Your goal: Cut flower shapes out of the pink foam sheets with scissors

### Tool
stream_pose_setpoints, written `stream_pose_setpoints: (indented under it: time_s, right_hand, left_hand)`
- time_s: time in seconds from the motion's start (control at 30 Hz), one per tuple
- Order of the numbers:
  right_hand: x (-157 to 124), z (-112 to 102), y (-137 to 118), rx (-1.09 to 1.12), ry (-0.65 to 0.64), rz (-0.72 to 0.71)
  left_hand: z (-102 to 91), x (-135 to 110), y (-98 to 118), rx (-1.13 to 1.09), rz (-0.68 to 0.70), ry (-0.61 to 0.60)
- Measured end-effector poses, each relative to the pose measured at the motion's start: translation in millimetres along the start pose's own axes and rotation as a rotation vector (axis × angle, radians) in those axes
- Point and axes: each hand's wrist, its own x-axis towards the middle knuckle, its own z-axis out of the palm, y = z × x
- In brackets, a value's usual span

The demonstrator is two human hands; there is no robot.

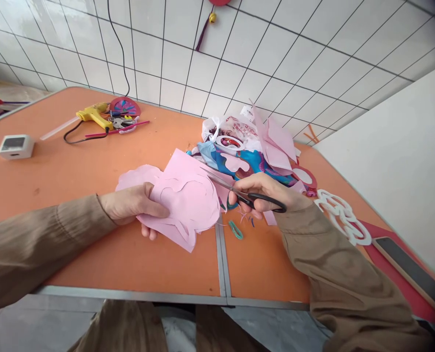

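My left hand (129,204) pinches a sheet of pink paper (188,198) with a wavy outline, thumb on top and fingers underneath, lifted just above the orange table (93,166). My right hand (263,191) grips black-handled scissors (247,194), fingers through the loops. The blades point left and up into the pink paper's right edge. Small paper scraps and a teal clip (235,230) lie under the scissors.
A heap of pink, blue and white craft pieces and a plastic bag (247,142) sits behind my hands. A yellow glue gun (93,115) with its cord lies at the back left, a small white box (16,145) farther left. White cut-out shapes (344,217) lie at the right.
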Motion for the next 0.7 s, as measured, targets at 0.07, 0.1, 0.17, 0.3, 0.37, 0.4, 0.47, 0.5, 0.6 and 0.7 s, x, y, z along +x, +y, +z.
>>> stream_pose_setpoints:
  time_s: [0.07, 0.1, 0.17, 0.3, 0.37, 0.4, 0.47, 0.5, 0.6, 0.7]
  right_hand:
    - [0, 0, -1, -0.001, 0.014, 0.011]
    - [-1, 0, -1, -0.002, 0.021, 0.010]
    - [-1, 0, 0, -0.012, 0.035, 0.003]
    - [0, -2, 2, -0.029, 0.015, 0.007]
    - [1, -2, 2, -0.027, 0.011, 0.021]
    - [1, -1, 1, -0.029, 0.017, 0.028]
    - [1, 0, 0, -0.040, 0.033, 0.048]
    - [1, 1, -2, -0.048, 0.046, 0.062]
    - [1, 5, -7, -0.060, 0.088, 0.106]
    - [0, 7, -11, -0.071, 0.108, 0.138]
  left_hand:
    - [0.0, 0, 0, 0.000, -0.004, 0.004]
    - [0.1, -1, 0, -0.001, -0.005, 0.009]
    - [0.1, -1, 0, -0.002, -0.007, 0.015]
    - [-0.6, -1, -1, -0.004, -0.010, 0.007]
    - [-0.9, -1, -2, -0.005, -0.006, -0.005]
    - [-0.8, 0, -2, -0.006, -0.003, -0.009]
    - [-0.4, 0, -2, -0.008, 0.003, -0.013]
    - [-0.1, 0, -1, -0.007, 0.004, -0.016]
    - [1.0, 0, -1, 0.003, 0.007, -0.021]
    - [1.4, 0, 0, 0.015, 0.007, -0.020]
